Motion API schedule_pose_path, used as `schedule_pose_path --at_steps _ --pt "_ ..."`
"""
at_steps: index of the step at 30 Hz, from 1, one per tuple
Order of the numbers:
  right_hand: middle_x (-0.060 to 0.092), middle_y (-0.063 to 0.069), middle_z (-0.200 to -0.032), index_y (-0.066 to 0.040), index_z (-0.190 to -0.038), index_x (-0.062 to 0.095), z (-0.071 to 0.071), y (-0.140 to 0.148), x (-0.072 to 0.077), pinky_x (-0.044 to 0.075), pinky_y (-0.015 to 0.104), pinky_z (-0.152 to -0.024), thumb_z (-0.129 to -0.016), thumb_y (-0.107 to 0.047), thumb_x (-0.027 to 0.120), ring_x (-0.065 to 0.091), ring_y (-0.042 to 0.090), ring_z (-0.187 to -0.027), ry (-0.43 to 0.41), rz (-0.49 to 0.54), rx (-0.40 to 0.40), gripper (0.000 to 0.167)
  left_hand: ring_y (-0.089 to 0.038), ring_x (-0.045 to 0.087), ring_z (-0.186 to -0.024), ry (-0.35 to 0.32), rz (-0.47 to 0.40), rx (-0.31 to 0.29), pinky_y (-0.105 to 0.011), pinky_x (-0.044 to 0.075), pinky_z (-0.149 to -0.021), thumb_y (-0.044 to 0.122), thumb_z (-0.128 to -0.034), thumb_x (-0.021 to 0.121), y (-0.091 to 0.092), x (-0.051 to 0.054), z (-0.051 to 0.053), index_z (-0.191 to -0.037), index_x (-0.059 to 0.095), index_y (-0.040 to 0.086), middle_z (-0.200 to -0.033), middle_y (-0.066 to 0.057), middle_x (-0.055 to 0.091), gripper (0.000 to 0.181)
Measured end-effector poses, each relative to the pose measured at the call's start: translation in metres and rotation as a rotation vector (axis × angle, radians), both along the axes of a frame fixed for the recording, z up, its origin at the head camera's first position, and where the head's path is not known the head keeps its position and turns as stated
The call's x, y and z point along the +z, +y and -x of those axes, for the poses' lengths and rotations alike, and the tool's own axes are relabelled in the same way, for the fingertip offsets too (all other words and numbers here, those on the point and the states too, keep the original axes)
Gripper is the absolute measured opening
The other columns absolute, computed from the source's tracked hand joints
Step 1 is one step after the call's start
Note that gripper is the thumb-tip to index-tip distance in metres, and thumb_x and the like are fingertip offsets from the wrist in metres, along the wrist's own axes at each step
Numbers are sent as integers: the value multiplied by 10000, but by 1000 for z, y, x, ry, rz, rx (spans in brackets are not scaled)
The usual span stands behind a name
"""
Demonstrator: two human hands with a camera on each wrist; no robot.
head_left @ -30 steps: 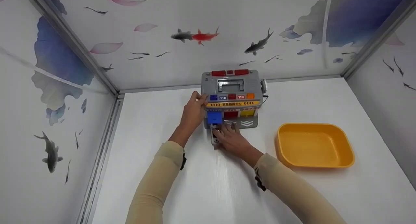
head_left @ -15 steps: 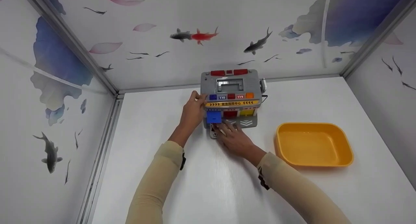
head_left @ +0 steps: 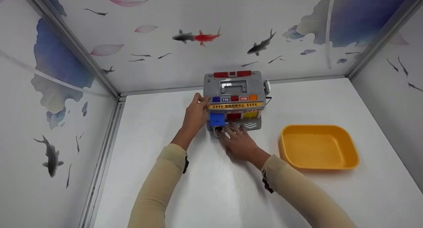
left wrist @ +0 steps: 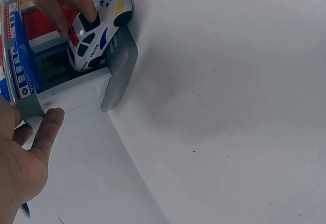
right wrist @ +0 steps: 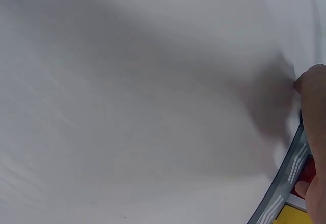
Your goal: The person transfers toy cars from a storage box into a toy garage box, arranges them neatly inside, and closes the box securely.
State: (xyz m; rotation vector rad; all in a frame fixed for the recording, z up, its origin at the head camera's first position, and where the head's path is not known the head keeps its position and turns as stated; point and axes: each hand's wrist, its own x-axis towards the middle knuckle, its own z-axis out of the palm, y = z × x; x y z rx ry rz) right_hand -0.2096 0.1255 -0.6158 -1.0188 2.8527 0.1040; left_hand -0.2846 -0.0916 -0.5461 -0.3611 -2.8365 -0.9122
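A grey toy garage (head_left: 256,86) stands against the back wall, its blue door (head_left: 217,120) swung up at the left bay. At the garage's left side my left hand (head_left: 195,114) grips the roof corner, thumb and fingers on either side of the edge in the left wrist view. My right hand (head_left: 239,144) pinches a white toy police car (left wrist: 114,10) from above. The car's rear is in the left bay opening, its front on the grey ramp (left wrist: 122,61). In the right wrist view, my right hand (right wrist: 316,117) shows only at the edge and the car is hidden.
A yellow tub (head_left: 319,148) sits on the white table to the right of the garage. Red and yellow doors (head_left: 251,115) close the other bays. Printed wall panels (head_left: 148,66) stand behind and at both sides.
The police car has moved back under the blue door, with my right hand going along. Less of the car shows in the head view. My left hand has stayed on the garage corner.
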Motion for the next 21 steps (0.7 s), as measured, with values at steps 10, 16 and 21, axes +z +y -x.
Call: schedule_pose_path --at_steps 10,16,21 --pt "187 88 -1868 -253 -1765 301 3 -2 0 317 761 -1307 -1166 -510 475 166 440 -1724 -31 -33 -14 675 -227 723 -1236 -19 -5 7 -350 653 -961 245 -1190 531 1 1 0 -1556 638 90 -1360 -80 548 412" --pt "192 60 -1869 -298 -1775 257 4 -2 3 260 778 -1321 -1126 -640 504 137 443 -1730 -50 -8 -14 775 -221 723 -1210 0 6 6 -348 655 -932 224 -1186 545 1 0 1 -1544 650 83 -1338 -79 542 398" --pt "228 66 -1860 -327 -1768 278 3 -3 5 254 801 -1308 -1090 -691 542 164 465 -1719 -55 6 -13 813 -198 710 -1197 -20 14 17 -331 652 -932 208 -1182 555 0 -2 2 -1551 647 103 -1319 -60 533 395"
